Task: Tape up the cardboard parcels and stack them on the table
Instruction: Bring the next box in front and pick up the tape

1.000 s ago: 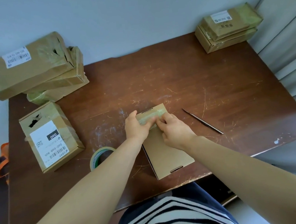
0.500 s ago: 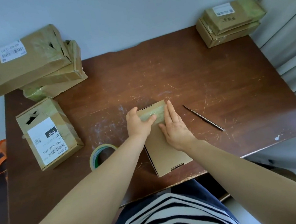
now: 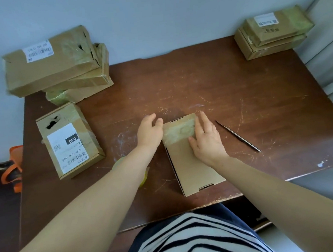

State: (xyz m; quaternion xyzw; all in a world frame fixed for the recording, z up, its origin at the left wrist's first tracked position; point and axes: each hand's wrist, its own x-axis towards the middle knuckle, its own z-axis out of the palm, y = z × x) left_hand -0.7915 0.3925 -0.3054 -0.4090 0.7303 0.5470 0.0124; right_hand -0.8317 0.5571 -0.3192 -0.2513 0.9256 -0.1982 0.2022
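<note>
Centrally, a flat cardboard parcel lies on the brown counter near its front edge, its long axis running away from the person and a tape strip crossing its far end. The right hand rests flat on the lid with its fingers straight, their tips on the right part of the strip; it holds nothing and probably serves to press the adhesive down. The left hand sits against the parcel's left side at the taped end, fingers loosely curved and closed round nothing visible, likely bracing the box and seating the overhang of tape against the side wall. A tape roll lies just left of the parcel, largely hidden under the left forearm and within reach for a second strip. The near end of the parcel shows no tape, so sealing appears incomplete. A thin dark tool lies to the right, apart from the parcel. A labelled parcel waits at the left. The left stack and the right stack occupy the far corners, keeping the middle free for work.
</note>
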